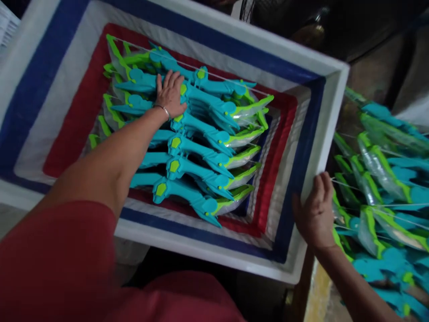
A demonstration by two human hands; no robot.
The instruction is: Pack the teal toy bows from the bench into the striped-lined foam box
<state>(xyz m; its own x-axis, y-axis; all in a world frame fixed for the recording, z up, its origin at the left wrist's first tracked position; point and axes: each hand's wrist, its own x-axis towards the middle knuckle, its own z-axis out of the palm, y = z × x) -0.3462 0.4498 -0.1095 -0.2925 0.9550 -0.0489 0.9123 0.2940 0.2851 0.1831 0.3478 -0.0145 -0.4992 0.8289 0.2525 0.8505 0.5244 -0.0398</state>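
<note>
Several teal and lime-green toy bows (201, 125) with pale strings lie in stacked rows inside a bin (330, 129) lined with red, white and blue stripes. My left hand (170, 94), a bracelet at its wrist, rests on the upper rows with its fingers outstretched and holds nothing. At the bin's right edge, my right hand (317, 214) grips the pale rim, with the thumb on the inner side and the fingers over the outside. The left ends of the lower bows are hidden behind my left forearm.
To the right of the bin lies a heap of similar toy bows (385, 179), some overlapping. A yellowish edge (317, 286) shows below my right hand. Dark, unclear objects stand beyond the bin's far side.
</note>
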